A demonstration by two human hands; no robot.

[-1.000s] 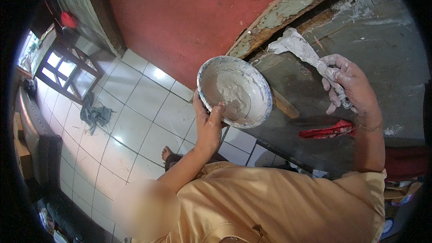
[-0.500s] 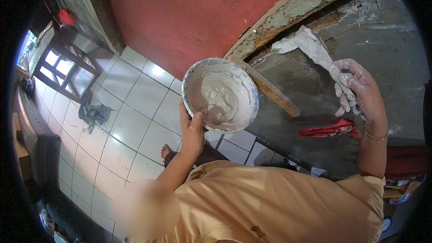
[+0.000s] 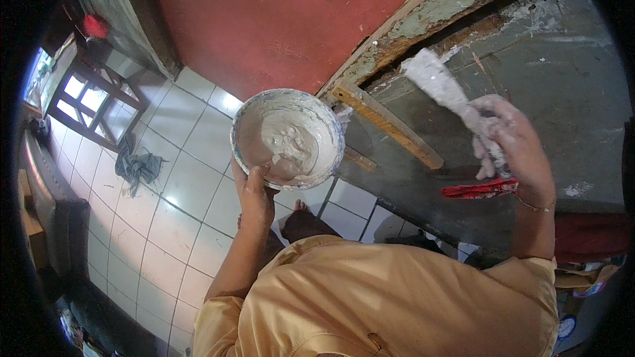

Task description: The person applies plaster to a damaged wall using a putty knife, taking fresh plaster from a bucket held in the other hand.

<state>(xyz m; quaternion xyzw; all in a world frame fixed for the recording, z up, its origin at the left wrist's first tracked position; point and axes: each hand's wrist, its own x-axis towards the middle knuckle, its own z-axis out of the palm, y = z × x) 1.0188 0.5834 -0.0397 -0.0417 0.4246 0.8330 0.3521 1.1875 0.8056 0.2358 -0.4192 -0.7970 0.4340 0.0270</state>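
Note:
My left hand (image 3: 253, 192) grips the rim and side of a round bowl (image 3: 241, 130) holding a thick white paste, thumb near the inside edge. My right hand (image 3: 507, 137) is closed round the handle of a scraper (image 3: 436, 78) coated in white paste, its broad blade raised toward the cracked, peeling edge (image 3: 397, 49) along the red surface; whether it touches cannot be told. Beneath my right hand, a red cloth (image 3: 469, 192) lies on a grey slab (image 3: 562, 132). Two wooden battens (image 3: 390, 125) lie on the slab just right of the bowl.
The red panel (image 3: 278, 13) fills the upper middle. On the white tiled floor (image 3: 192, 225) at left stand a wooden table (image 3: 92, 122) and a dark padded seat (image 3: 56, 205), with a grey rag (image 3: 135, 168) nearby. A red object (image 3: 96, 25) is at upper left.
My left hand has moved left with the bowl, uncovering more of the wooden battens. My right hand shifted right, then slightly down, with the scraper's blade tilting.

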